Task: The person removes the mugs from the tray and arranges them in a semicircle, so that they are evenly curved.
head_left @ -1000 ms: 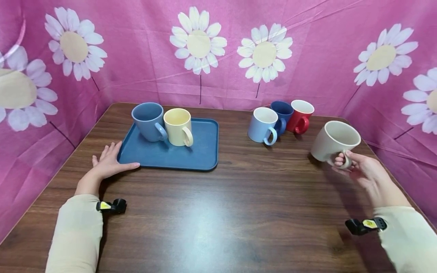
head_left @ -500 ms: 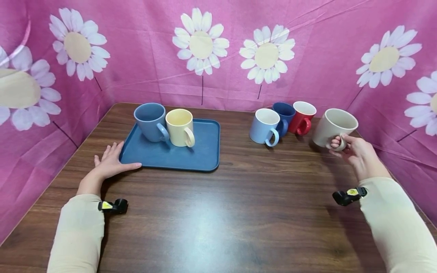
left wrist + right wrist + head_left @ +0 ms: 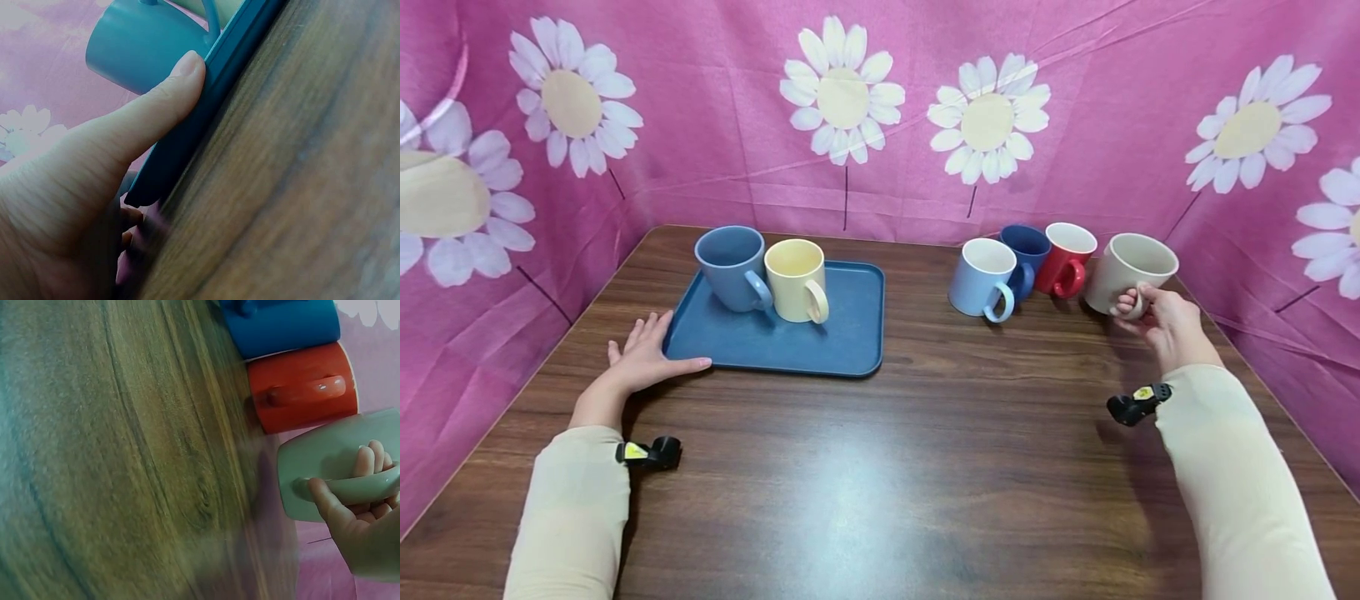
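At the back right, my right hand (image 3: 1165, 325) has its fingers curled through and round the handle of a grey-beige mug (image 3: 1108, 279). That mug is upright, close beside a red mug (image 3: 1060, 258); whether its base touches the table I cannot tell. In the right wrist view the grey-beige mug (image 3: 306, 456) sits side by side with the red one. My left hand (image 3: 643, 358) lies at the near left corner of a blue tray (image 3: 850, 333), fingers spread and thumb along the front rim. A grey-blue mug (image 3: 726, 271) and a pale yellow mug (image 3: 792, 283) stand upright on the tray.
A light blue mug (image 3: 973, 279) and a dark blue mug (image 3: 1024, 250) stand left of the red mug near the wooden table's (image 3: 925, 433) back edge. Pink cloth with daisies (image 3: 910, 192) rises behind the table and along its sides.
My right hand has carried the grey-beige mug back and slightly left, lowering it from a tilt to upright beside the red mug. The left hand stays at the tray.
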Motion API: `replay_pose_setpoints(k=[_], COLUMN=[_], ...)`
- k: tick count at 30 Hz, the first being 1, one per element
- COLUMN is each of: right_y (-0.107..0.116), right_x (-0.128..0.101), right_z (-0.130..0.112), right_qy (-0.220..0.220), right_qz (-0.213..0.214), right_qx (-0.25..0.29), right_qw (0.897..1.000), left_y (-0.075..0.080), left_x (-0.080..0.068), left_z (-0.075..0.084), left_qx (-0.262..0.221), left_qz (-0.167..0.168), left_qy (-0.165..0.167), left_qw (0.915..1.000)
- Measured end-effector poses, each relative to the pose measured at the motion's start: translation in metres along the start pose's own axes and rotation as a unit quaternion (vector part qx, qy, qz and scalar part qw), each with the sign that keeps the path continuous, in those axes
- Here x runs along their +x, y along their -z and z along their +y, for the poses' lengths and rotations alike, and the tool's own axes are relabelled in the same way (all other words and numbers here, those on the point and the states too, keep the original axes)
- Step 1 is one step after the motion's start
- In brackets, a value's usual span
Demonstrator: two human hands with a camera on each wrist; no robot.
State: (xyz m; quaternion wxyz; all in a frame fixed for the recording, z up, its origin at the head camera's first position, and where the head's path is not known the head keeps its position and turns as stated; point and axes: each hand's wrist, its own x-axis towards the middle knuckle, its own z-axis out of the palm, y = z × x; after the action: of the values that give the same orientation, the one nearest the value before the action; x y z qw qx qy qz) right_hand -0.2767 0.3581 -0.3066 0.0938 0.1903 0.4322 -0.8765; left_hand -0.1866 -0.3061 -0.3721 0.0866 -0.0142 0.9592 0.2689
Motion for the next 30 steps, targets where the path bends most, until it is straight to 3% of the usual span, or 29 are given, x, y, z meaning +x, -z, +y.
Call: replay_pose_setpoints(k=[19,24,30], right_y=[-0.008,-0.008,-0.003], right_x=[0.012,0.013,0.016], right_z=[0.01,0.01,0.006], right_qy=[0.022,0.013,-0.023], right_qz=[0.073,0.068,0.015], right_qx=[-0.004,-0.013,-0.032], right_qw=[0.997,0.997,0.999], left_y=[-0.001,0.0,0.002], left_x=[0.0,-0.001,-0.001], left_z=[0.0,0.001,0.003], left_qx=[0.0,-0.001,-0.001], left_qz=[0.004,0.002,0.002], left_qy=[0.001,0.0,0.001], left_qw=[1.0,1.0,1.0])
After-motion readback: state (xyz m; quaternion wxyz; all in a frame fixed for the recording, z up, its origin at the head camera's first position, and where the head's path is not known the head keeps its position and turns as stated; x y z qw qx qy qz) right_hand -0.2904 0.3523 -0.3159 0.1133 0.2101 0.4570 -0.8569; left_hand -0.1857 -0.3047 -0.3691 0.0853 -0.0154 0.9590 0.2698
